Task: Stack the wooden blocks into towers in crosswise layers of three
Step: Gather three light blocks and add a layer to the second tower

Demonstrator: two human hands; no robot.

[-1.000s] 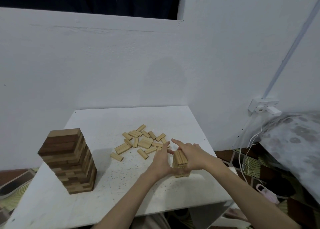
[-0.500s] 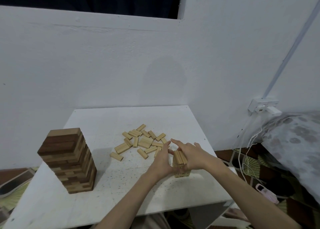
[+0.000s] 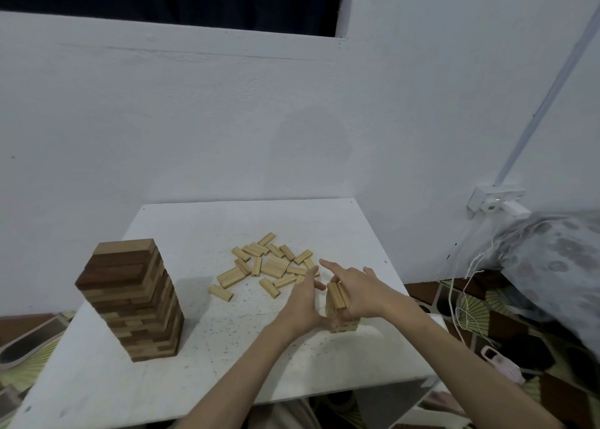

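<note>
White table (image 3: 201, 357) — small tower (image 3: 337, 298) near right edge

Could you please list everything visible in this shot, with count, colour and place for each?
Tall tower of dark and light brown wooden blocks: one, near-left on table.
Small tower of pale wooden blocks: one, near-right, between the hands.
Loose pale wooden blocks: about twenty, scattered mid-table.
White speckled table: one, against the wall.
White wall socket: one, right wall, cables hanging.
Grey patterned cloth: one, far right.
Left hand: flat against small tower's left side.
Right hand: cupping its right side.
</note>
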